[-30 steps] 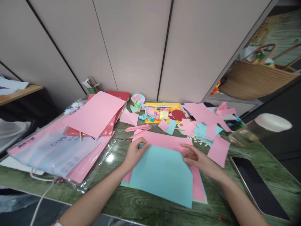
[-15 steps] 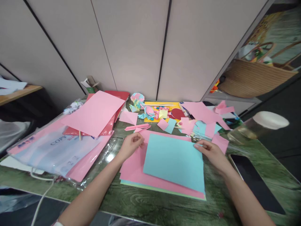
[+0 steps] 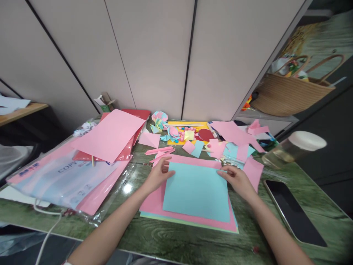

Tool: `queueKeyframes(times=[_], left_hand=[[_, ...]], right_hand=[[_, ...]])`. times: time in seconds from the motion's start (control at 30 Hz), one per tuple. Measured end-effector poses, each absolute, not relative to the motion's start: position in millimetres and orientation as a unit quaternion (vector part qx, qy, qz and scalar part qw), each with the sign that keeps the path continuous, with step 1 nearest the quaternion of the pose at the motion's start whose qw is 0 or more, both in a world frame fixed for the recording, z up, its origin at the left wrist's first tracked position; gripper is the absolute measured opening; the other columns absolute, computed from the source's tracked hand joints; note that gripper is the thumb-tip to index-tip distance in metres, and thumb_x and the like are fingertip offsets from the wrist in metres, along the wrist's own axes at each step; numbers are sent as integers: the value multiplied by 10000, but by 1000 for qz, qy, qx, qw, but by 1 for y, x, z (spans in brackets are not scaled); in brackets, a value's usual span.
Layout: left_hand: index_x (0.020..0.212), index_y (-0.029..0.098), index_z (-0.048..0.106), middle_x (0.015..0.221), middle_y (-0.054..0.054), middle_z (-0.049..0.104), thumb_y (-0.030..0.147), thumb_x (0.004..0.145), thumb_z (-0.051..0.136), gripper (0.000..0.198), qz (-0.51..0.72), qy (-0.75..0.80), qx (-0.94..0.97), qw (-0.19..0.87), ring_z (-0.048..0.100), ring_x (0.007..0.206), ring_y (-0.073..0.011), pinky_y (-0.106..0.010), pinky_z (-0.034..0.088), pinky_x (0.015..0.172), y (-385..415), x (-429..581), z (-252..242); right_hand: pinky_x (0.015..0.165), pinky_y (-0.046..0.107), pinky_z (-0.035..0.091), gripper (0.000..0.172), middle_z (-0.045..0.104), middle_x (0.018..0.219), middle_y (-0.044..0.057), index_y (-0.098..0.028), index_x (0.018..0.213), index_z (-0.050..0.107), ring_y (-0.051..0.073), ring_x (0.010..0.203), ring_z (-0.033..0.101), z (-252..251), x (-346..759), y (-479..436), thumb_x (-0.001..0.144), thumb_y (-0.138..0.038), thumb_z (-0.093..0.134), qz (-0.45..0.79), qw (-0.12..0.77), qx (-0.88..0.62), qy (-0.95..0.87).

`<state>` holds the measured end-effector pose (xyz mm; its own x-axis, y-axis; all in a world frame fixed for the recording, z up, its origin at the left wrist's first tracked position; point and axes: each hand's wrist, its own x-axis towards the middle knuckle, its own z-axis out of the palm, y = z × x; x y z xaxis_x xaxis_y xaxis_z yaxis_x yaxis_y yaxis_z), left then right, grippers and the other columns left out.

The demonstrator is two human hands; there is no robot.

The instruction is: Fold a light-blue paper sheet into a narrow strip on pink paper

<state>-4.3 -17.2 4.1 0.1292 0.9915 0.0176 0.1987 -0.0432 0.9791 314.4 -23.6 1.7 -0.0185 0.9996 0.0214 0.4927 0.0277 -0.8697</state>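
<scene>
Plastic paper pack [image 3: 63,173] at 9 o'clock of the work area, with a big loose pink sheet [image 3: 110,134] lying on top of it. Left hand [image 3: 160,175] sits at the 10 o'clock corner of the blue sheet [image 3: 197,191], fingers narrow and curled, tips on the corner; can't tell if it pinches or just presses. The blue sheet lies flat at the centre of the green surface [image 3: 179,243], on top of a larger pink sheet [image 3: 153,202], which itself sits on a thin stack showing a pale edge at 6 o'clock. The blue sheet is a bit skewed against the pink one. Right hand [image 3: 235,178] is at the 2 o'clock corner, narrow, holding that corner between thumb and fingers.

Step in hand, as I judge it: squaring the blue sheet on the stack. A further shift calls for both corners to move together, with light pressure so the pink sheet below doesn't drag.

Paper scraps [image 3: 234,147] and folded bits at 12 to 1 o'clock. Clear bottle [image 3: 292,149] with a white cap at 2 o'clock, dark phone [image 3: 293,211] at 4 o'clock, woven basket [image 3: 289,94] off the surface, far at 2 o'clock
</scene>
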Motion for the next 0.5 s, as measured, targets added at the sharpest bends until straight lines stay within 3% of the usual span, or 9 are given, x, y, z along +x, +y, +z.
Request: queueKeyframes(times=[0.1,0.17,0.27,0.4,0.5], left_hand=[[1127,169,530,587,76,449,261,682,668,475,427,504,579,478,455,536,-90,-211,368,538,-16,-5,5],[1081,153,547,537,95,378,273,692,659,423,435,504,573,478,407,500,-77,-203,333,518,-15,-6,5],[1017,151,556,557,82,419,305,697,654,369,448,506,564,475,434,521,-79,-209,346,539,-14,-5,5],[966,150,572,600,50,500,332,688,664,345,435,502,569,484,495,555,-100,-223,382,551,-16,-4,7],[996,159,597,667,25,563,300,679,673,355,412,494,593,484,497,556,-99,-214,383,525,-19,-5,15]], right_hand=[[513,249,286,330,402,560,-51,-186,855,644,115,537,372,4,312,-25,707,-481,647,374,370,-596,-606],[537,252,356,421,473,593,-44,-190,994,613,132,570,463,5,310,-25,684,-468,671,402,372,-590,-593],[582,281,438,572,565,633,-29,-188,1109,539,166,618,563,3,308,-26,634,-452,717,436,376,-590,-566],[571,279,436,504,559,586,-37,-172,1010,544,140,549,534,-1,309,-24,631,-455,718,415,410,-612,-534],[486,245,363,378,507,527,-51,-178,841,542,107,474,448,5,311,-24,660,-476,687,377,428,-626,-532]])
